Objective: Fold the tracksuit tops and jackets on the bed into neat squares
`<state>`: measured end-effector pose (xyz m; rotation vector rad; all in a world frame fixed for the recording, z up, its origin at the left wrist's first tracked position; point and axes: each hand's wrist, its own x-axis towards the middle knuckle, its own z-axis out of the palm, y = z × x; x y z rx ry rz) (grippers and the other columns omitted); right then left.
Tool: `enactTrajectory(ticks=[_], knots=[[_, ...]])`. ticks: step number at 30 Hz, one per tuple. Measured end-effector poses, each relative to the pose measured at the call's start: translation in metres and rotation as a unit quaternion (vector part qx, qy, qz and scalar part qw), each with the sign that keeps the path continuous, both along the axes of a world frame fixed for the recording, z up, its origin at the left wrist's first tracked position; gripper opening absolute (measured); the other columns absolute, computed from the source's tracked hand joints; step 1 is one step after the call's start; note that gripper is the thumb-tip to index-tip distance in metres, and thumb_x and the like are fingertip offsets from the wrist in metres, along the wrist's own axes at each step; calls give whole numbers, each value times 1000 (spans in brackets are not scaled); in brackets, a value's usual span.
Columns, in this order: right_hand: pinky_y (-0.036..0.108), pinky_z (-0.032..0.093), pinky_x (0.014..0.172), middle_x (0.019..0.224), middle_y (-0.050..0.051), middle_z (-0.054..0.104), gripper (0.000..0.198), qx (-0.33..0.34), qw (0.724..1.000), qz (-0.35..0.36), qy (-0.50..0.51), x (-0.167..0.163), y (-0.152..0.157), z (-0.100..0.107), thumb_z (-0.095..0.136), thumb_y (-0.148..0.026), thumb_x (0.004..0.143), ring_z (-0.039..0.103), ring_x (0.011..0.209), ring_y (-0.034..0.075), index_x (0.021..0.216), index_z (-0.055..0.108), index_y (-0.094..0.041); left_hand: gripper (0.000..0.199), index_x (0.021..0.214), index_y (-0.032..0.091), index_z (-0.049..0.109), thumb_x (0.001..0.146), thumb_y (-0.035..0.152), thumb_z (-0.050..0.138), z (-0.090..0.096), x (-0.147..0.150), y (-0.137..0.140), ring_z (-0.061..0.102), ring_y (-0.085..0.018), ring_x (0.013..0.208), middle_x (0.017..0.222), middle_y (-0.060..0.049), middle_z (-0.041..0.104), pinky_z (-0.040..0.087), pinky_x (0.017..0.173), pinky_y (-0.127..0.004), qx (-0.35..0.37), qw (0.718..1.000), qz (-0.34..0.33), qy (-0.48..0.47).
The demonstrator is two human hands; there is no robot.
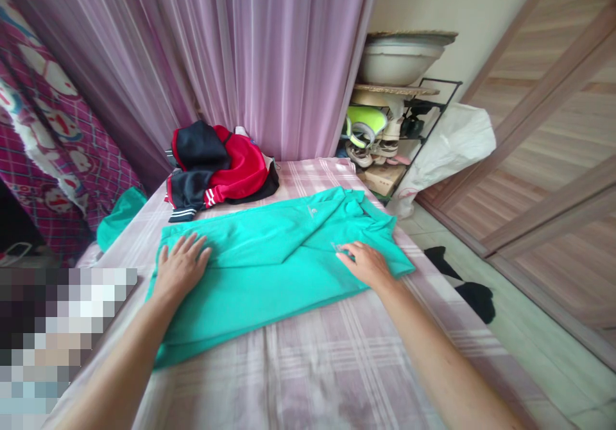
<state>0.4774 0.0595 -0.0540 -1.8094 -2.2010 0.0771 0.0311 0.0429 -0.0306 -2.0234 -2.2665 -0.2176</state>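
A turquoise-green shirt (260, 289) lies partly folded across the plaid cloth, with a small pale logo on its upper layer. One folded part runs slantwise over it, and the fabric bunches up at the right end. My left hand (183, 263) rests flat on the shirt's left end, its fingers spread. Toward the right end, my right hand (366, 264) touches the fabric with fingers slightly bent and the thumb apart from them. Neither hand appears to grip the cloth.
Behind the shirt sits a heap of red and navy clothes (235, 167) on the plaid cloth (308, 378). Purple curtains (269, 64) hang at the back. A rack (428, 122) holding basins and shoes stands back right, near a white bag (452, 141). Dark items (474, 295) lie on the floor.
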Motion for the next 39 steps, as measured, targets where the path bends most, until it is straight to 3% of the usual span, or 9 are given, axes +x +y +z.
enactTrajectory(ticks=[5,9,13,16,20,25,31,36,39], knots=[[27,42,64,91,3,74,26,-44,997,-56,-28,0,6,3,52,-44,92,66,80,19,94,69,-25,55,146,23,44,96,44,37,-11,21,-21,33,-29,144,154,-9,42,19,118,-56,-54,996,-56,31],[32,47,84,116,10,70,32,26,1000,2,7,-26,20,17,48,-33,93,64,103,22,115,67,-21,58,147,21,43,96,47,37,-13,27,-26,31,-30,145,155,-10,41,17,119,-56,-53,997,-46,34],[39,40,105,140,12,57,49,103,989,78,69,-90,32,40,41,-36,96,51,128,25,140,52,-18,57,147,24,43,96,48,39,-13,28,-25,29,-30,146,156,-9,40,14,119,-55,-54,998,-37,25],[44,30,114,150,11,47,54,74,989,118,56,-140,33,43,37,-40,98,41,138,26,148,43,-20,55,148,29,42,96,47,39,-16,28,-26,30,-29,146,156,-7,40,15,119,-54,-43,998,-33,22],[54,19,117,158,11,35,56,-25,992,126,-9,-176,26,19,36,-47,99,29,145,27,150,40,-24,52,147,29,44,97,44,38,-17,24,-26,32,-28,145,155,-6,42,16,119,-55,-37,999,-33,-2],[54,17,117,158,11,34,56,-44,991,121,-29,-179,24,-1,33,-49,100,28,146,26,149,40,-23,49,140,25,52,99,45,34,0,43,-17,36,-31,143,151,-8,47,20,118,-59,-48,998,-9,-35],[54,18,117,156,10,37,55,-32,992,114,-38,-180,23,1,33,-49,100,29,145,26,148,42,-23,57,145,19,47,99,46,28,7,84,22,30,-30,146,155,-11,39,20,119,-57,3,994,-89,-56],[53,19,117,156,9,38,55,-28,992,116,-36,-180,23,-1,33,-48,100,31,144,26,148,43,-24,65,148,16,40,96,53,32,-13,42,43,26,-31,147,158,-14,34,18,119,-54,-27,999,16,-42],[53,20,117,155,10,39,54,-24,992,115,-37,-180,23,-2,33,-48,100,32,144,26,148,43,-25,68,150,13,37,96,55,31,-20,19,43,25,-30,148,159,-15,32,16,120,-51,-27,999,35,-32]])
